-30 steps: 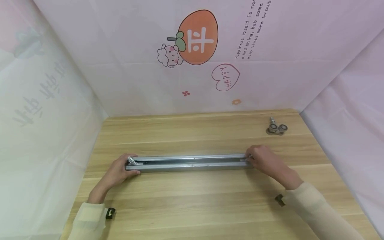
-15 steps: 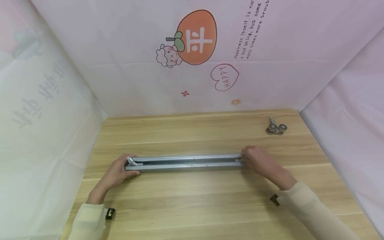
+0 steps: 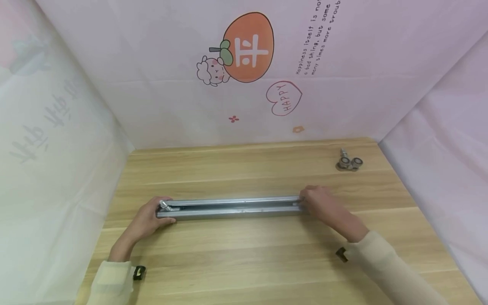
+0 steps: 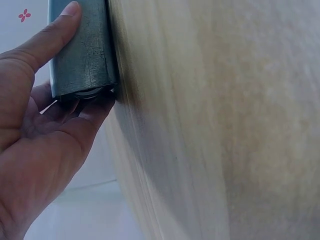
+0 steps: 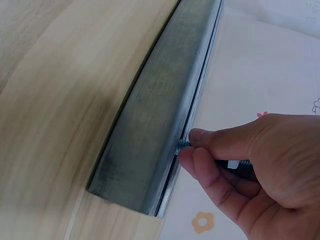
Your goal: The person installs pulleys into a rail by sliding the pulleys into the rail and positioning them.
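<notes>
A grey metal rail (image 3: 228, 207) lies across the wooden table, its open slot facing up. At its left end my left hand (image 3: 146, 216) grips it, thumb along the near side and fingers about the end, as the left wrist view also shows. A bolt (image 3: 164, 206) sticks up out of the slot there. Near the rail's right end, my right hand (image 3: 322, 205) pinches the threaded stem (image 5: 184, 145) of a bolt that stands in the slot, between thumb and fingers. Whatever carries this stem inside the rail is mostly hidden.
A loose roller carriage (image 3: 349, 163) with round wheels and a bolt lies at the table's back right. White printed cloth (image 3: 171, 110) rises behind the table and hangs on both sides. Bare wood (image 3: 236, 258) stretches in front of the rail.
My right hand has slid a little to the left along the rail, the pinched bolt moving with it. My left hand keeps its hold on the left end.
</notes>
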Action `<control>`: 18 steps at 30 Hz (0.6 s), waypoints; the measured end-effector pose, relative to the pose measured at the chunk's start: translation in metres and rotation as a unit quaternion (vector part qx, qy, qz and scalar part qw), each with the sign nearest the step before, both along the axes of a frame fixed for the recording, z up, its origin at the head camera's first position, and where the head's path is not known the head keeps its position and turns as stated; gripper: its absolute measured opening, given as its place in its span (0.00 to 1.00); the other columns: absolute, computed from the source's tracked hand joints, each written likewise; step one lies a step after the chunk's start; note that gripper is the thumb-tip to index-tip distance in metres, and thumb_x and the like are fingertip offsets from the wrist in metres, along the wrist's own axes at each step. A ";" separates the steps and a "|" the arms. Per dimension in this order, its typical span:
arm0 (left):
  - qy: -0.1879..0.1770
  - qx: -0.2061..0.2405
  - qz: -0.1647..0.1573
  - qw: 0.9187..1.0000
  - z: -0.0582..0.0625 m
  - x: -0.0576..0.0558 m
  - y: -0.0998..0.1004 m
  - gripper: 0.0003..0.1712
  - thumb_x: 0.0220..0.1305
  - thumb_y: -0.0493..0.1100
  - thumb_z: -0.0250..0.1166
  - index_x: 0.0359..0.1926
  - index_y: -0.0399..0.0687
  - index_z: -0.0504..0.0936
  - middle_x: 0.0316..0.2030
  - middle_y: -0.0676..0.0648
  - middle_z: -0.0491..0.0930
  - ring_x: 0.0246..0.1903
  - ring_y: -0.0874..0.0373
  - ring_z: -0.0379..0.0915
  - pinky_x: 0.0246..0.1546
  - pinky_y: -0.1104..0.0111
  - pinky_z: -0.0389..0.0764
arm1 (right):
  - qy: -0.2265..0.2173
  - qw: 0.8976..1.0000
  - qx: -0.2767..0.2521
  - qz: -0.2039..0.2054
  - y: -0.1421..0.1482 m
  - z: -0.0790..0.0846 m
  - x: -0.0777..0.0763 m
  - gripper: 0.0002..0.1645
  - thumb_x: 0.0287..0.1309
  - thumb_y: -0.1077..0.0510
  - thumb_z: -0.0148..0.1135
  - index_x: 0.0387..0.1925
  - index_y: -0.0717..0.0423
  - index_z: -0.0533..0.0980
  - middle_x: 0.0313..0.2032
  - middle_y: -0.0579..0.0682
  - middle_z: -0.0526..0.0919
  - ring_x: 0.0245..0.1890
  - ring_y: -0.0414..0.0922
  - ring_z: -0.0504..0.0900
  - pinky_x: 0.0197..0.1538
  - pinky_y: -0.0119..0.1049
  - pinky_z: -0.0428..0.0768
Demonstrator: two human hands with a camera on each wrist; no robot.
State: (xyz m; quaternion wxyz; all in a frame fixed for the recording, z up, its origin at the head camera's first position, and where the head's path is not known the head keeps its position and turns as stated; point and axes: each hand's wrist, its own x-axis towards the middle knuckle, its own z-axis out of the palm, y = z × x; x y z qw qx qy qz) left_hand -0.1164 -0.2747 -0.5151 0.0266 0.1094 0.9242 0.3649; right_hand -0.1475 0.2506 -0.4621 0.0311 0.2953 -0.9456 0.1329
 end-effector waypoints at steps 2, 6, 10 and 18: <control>0.000 -0.001 0.000 1.000 0.000 0.000 0.000 0.38 0.45 0.46 0.77 0.58 0.40 0.76 0.51 0.36 0.79 0.48 0.43 0.75 0.50 0.48 0.74 | -0.002 1.000 -0.002 0.003 -0.003 0.000 -0.001 0.05 0.47 0.66 0.70 0.24 0.55 0.82 0.24 0.47 0.82 0.21 0.35 0.74 0.26 0.29 0.78; 0.001 0.000 -0.001 1.000 0.000 0.000 -0.001 0.38 0.45 0.47 0.77 0.58 0.40 0.76 0.51 0.36 0.79 0.48 0.44 0.75 0.50 0.48 0.74 | -0.012 1.000 0.009 -0.001 -0.011 0.001 -0.001 0.05 0.47 0.67 0.69 0.24 0.55 0.82 0.23 0.47 0.82 0.20 0.35 0.73 0.25 0.29 0.77; 0.000 0.002 -0.002 1.000 -0.001 0.000 -0.002 0.38 0.45 0.48 0.77 0.59 0.41 0.76 0.51 0.36 0.79 0.47 0.44 0.75 0.50 0.48 0.74 | -0.013 1.000 0.023 -0.003 -0.019 0.002 -0.001 0.07 0.48 0.67 0.68 0.22 0.54 0.80 0.21 0.44 0.78 0.17 0.35 0.69 0.21 0.27 0.74; 0.001 0.004 0.001 1.000 -0.003 0.000 -0.002 0.38 0.45 0.47 0.77 0.58 0.41 0.76 0.52 0.36 0.79 0.48 0.43 0.75 0.51 0.47 0.74 | -0.017 1.000 0.001 0.007 -0.032 0.003 -0.001 0.07 0.48 0.68 0.68 0.20 0.56 0.79 0.19 0.42 0.74 0.17 0.34 0.67 0.20 0.24 0.72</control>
